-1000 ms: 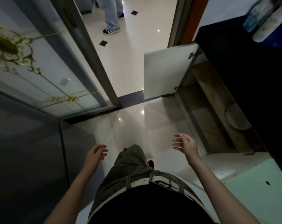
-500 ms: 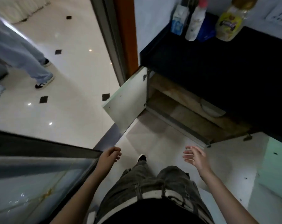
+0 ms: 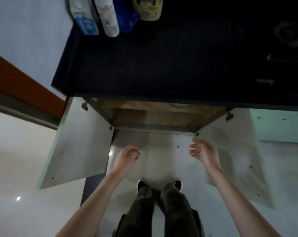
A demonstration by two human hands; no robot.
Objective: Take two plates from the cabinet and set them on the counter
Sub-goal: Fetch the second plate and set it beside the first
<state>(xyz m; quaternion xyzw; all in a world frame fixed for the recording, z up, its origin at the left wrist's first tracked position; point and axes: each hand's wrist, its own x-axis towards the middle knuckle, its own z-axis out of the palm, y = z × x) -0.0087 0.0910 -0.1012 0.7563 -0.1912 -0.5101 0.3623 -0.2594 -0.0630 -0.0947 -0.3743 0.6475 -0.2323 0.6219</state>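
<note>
I stand facing a low cabinet point(image 3: 161, 117) under a black counter point(image 3: 161, 62), with both its doors swung open. Just below the counter's front edge the pale rim of a plate point(image 3: 179, 105) shows on the upper shelf; the rest of it is hidden. My left hand point(image 3: 126, 159) hangs in front of the cabinet opening with fingers loosely curled and nothing in it. My right hand point(image 3: 204, 152) is held out at the right side of the opening, fingers spread, holding nothing.
The left door point(image 3: 79, 144) and right door point(image 3: 233, 159) stick out on either side of my legs. A carton point(image 3: 85, 19), a white bottle point(image 3: 108, 19) and a yellow jar point(image 3: 149, 9) stand at the counter's far left. A stove burner point(image 3: 288, 36) sits far right.
My view has turned from the doorway to face the cabinet head-on. Both hands have come forward toward the opening, still holding nothing.
</note>
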